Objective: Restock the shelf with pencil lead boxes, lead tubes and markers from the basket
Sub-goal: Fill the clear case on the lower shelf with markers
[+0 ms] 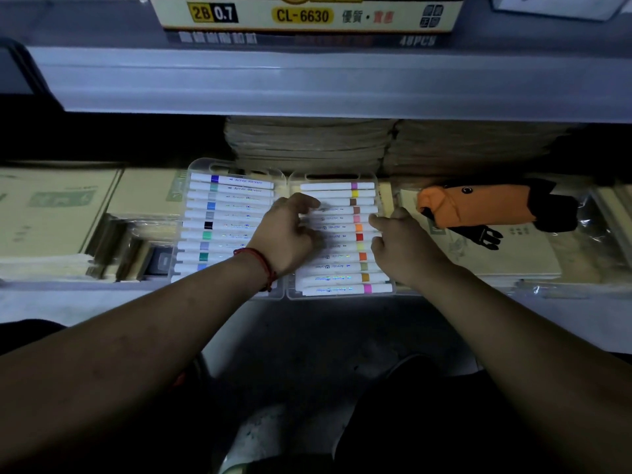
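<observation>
Pressing the markers flat looks like your job right now. The marker case [236,172] lies open at the front edge of the lower shelf [68,295], near its middle. Its two clear halves sit side by side.

Your left hand [287,230] is over the right half, with the fingers bent down onto the markers [338,268]. The fingers are blurry, so I cannot tell if they pinch one marker or only push on it. Your right hand [400,244] grips the right edge of the case.

Hold that edge firm so the case does not slide. Push each marker down until it lies flat in its row. Check that none sticks up, or the case may not shut. Go gently, because the plastic looks thin. The case is right at the front edge, so mind it does not tip off.

It is dim here. Brown paper stacks [307,142] fill the back edge behind the case. An orange pouch [478,206] lies toward the right end, and tan notebooks [51,217] toward the left end. The upper shelf [307,80] holds a yellow pencil lead box [304,15]. I cannot see the basket.
</observation>
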